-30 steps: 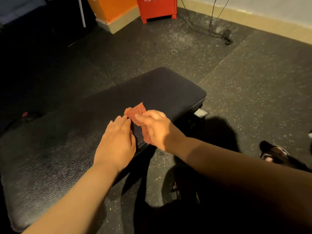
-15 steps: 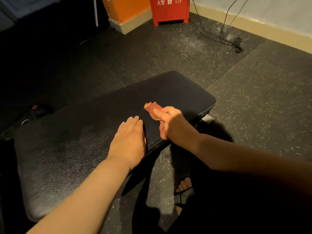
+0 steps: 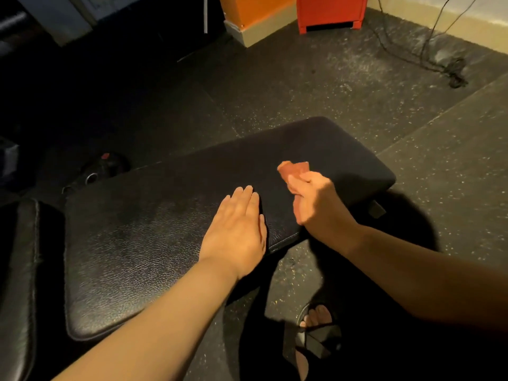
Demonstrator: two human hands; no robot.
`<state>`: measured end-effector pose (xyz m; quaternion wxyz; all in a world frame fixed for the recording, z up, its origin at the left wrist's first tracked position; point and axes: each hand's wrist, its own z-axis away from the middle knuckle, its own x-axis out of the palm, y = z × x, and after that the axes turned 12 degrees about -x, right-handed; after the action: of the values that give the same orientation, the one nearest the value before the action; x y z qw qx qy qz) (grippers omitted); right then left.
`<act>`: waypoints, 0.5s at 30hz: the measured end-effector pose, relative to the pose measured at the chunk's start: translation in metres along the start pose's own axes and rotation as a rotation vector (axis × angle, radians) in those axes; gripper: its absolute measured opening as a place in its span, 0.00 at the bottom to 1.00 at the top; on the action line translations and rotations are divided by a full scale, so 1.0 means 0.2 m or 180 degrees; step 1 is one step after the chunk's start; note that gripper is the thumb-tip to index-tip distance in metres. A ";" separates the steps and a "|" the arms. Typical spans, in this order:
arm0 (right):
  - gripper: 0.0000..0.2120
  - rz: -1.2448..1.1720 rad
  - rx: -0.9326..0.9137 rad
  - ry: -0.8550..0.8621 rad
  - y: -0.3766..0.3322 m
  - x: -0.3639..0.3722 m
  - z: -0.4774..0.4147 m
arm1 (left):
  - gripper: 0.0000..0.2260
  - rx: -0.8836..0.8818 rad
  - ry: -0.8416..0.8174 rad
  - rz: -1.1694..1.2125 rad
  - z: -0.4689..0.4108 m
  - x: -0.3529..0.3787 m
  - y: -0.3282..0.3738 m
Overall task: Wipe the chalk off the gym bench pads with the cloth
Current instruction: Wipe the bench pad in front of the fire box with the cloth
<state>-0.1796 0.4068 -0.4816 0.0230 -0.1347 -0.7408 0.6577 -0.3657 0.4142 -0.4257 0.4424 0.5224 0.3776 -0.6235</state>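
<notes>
Terracotta-red and bunched small, the cloth (image 3: pixel 292 168) sits in the right hand (image 3: pixel 316 200). The fingers and thumb are curled round it, so only 1 crumpled end pokes out past the knuckles, over the far-right half of the bench pad (image 3: pixel 143 243). Whether that end touches the vinyl or hangs just above it I cannot tell, as the hand is slightly blurred. The left hand (image 3: pixel 236 229) lies flat on the pad's near edge, about midway along it, palm down, fingers straight and together, holding nothing. The pad is black grained vinyl with a pale greyish sheen across its middle and toward its left end, which could be chalk or only glare. A second pad (image 3: pixel 16 270) sits just off the bench pad's left end, with a narrow gap between the 2. Beyond the pad's far side the rubber floor (image 3: pixel 343 78) carries a red cabinet (image 3: pixel 330 12) and a cable (image 3: pixel 439 59), and below its near edge stands a sandalled foot (image 3: pixel 316 320). The cloth looks thin, soft and very light, so it will likely fold and slip inside a loose grip rather than push back. I judge it would work better spread under flat fingers, with 1 edge pinched by the thumb, than as a wad. The vinyl is probably smooth enough for the fabric to glide, yet its grain may trap chalk in the creases, which calls for firm pressure and overlapping strokes.
</notes>
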 end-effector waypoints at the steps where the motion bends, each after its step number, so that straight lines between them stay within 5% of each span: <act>1: 0.12 -0.0048 0.0053 -0.0220 -0.04 0.06 0.01 | 0.25 -0.0002 -0.0016 0.0009 0.00 0.00 0.00; 4: 0.06 -0.0034 0.0189 -0.0930 -0.03 0.11 0.00 | 0.26 -0.0007 0.0003 0.0074 0.00 0.01 -0.01; 8: 0.10 -0.1442 0.1008 0.0272 0.03 -0.04 -0.20 | 0.27 -0.0038 -0.0005 -0.0099 0.00 0.01 0.00; 10: 0.04 -0.1900 0.1184 0.0445 0.05 -0.05 -0.21 | 0.28 -0.0035 -0.0035 -0.0115 0.00 0.01 0.00; 13: 0.06 -0.1566 0.1093 -0.0561 0.00 0.01 -0.11 | 0.29 -0.0051 -0.0005 -0.0100 -0.01 0.02 0.00; 15: 0.06 -0.1485 0.1100 -0.0768 0.01 0.02 -0.09 | 0.29 -0.0045 -0.0042 -0.0107 -0.01 0.03 0.00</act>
<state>-0.1799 0.4256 -0.4809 0.1077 0.1239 -0.6263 0.7621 -0.3652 0.4158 -0.4314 0.4381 0.5087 0.3877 -0.6316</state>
